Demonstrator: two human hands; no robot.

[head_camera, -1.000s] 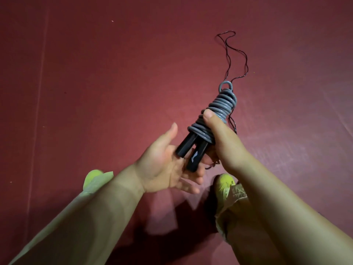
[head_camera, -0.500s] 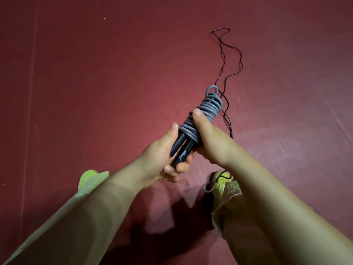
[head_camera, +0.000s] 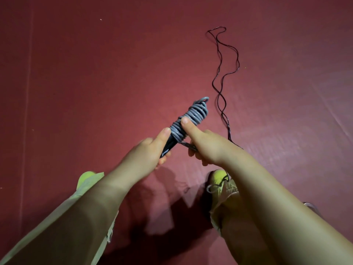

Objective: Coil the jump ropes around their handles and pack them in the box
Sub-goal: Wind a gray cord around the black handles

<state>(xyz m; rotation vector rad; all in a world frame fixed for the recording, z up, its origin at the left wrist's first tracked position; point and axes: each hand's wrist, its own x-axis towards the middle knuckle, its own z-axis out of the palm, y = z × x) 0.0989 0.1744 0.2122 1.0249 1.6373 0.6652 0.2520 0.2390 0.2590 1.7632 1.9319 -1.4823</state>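
In the head view, the left hand (head_camera: pixel 145 155) is gripping the two black handles (head_camera: pixel 170 145) of a jump rope, fingers curled round their lower ends and thumb lying along them up to the coil. The grey rope (head_camera: pixel 191 117) is sitting wound in tight turns around the handles' upper part, with a small loop sticking out at the far tip. The right hand (head_camera: pixel 206 148) is clasping the bundle from the other side, its thumb pressing on the coil and its fingers curling underneath. The bundle is being held in the air, tilted up and to the right, above a dark red floor (head_camera: pixel 95 83). A thin black rope (head_camera: pixel 222 77) is lying in wavy lines on the floor beyond the right hand. Yellow-green shoes (head_camera: pixel 218 179) are showing below the forearms.
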